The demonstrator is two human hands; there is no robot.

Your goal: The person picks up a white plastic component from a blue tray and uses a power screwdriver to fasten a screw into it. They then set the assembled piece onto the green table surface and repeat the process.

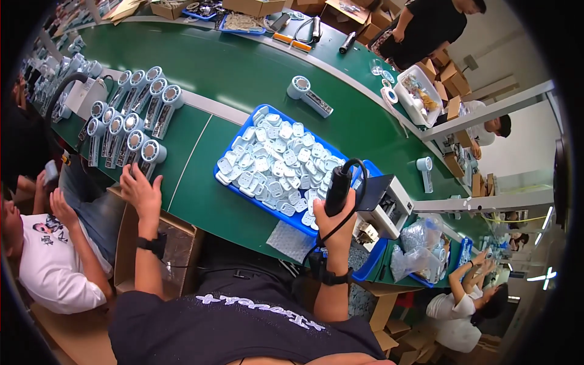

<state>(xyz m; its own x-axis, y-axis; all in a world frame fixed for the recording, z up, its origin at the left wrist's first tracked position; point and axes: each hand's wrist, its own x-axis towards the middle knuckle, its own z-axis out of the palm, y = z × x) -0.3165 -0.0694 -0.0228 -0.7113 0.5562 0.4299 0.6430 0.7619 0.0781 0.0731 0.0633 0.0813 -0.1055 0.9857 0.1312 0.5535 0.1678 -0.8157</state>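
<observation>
At a green workshop bench [194, 182] among co-workers [64, 267]; beside a heaped blue tray [274, 212], gripping a black driver [338, 191] in the right hand [339, 222]; spreading the left hand [143, 191] by the nearest fan unit [153, 152].

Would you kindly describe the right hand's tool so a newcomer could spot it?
Find the blue tray heaped with pale plastic pieces. Near its right end, the right hand grips the tool: a cylinder, black against those pale pieces.
</observation>
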